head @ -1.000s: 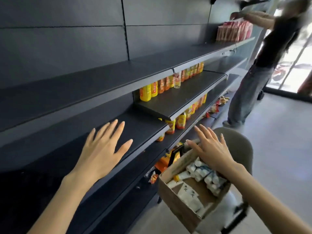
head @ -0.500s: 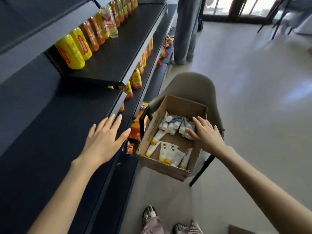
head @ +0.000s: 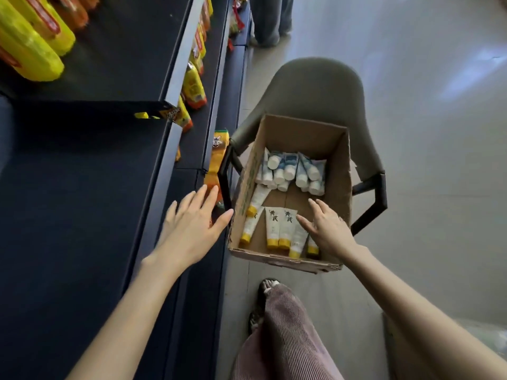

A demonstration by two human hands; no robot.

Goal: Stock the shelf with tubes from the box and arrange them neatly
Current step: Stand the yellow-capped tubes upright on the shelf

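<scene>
Hovering low inside the cardboard box [head: 344, 171], the right hand [head: 329, 229] has its fingers spread and straight and grips nothing. Whether they touch the tubes beneath cannot be told. The box sits on a grey chair [head: 315, 86]. Taking the box as the dial, white-capped tubes [head: 290, 168] are bunched at 12 o'clock and yellow-capped tubes [head: 279, 229] lie side by side at 6 o'clock, with the right hand over them at about 4 o'clock. The left hand [head: 192, 226], flat and empty, is at 9 o'clock over the edge of the dark shelf [head: 68, 201], its thumb just beside the box wall.

The step in hand appears to be the first pick. It would go best by closing the fingers across the bodies of several parallel tubes at once, not their caps, so they leave the box already aligned. The left hand could steady the box, which may slide on the seat. Tubes should then be set in a row on the shelf at 9 o'clock, caps one way and print outward.

Two yellow-capped tubes carry two large dark Chinese characters, seemingly 黄芪; the smaller print is unreadable. Green print on the box wall and the red labels on the yellow bottles [head: 27, 50] at 10 o'clock are illegible.
</scene>
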